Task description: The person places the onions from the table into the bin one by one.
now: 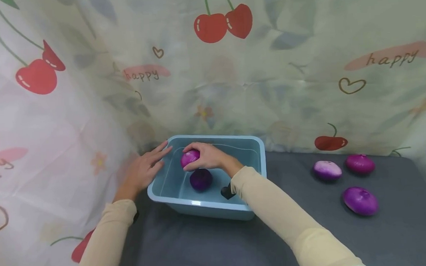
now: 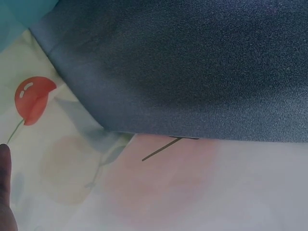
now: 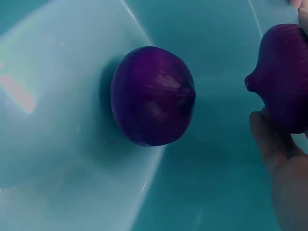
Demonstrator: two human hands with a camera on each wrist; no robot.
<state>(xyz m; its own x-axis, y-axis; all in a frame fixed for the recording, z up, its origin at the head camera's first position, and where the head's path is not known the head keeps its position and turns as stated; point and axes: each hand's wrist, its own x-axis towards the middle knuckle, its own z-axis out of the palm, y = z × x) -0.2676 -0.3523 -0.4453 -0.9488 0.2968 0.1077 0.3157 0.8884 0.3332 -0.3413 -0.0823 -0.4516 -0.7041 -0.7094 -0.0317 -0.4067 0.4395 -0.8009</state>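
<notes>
Inside the light blue plastic basin (image 1: 209, 207), my right hand (image 1: 211, 156) grips a red onion (image 1: 190, 159) between thumb and fingers. In the right wrist view this onion (image 3: 285, 79) shows its pointed end, above the basin floor. A second red onion (image 1: 201, 180) lies on the bottom, just below the held one. My left hand (image 1: 146, 168) is at the basin's left rim, fingers extended and fairly straight. Only a sliver of a left finger (image 2: 5, 175) appears in the left wrist view.
Three more onions lie on the dark grey cloth to the right: a pale one (image 1: 327, 170), a purple-red one (image 1: 360, 164) and a nearer purple one (image 1: 360, 200). A cherry-printed curtain (image 1: 233, 104) stands directly behind the basin and along the left side.
</notes>
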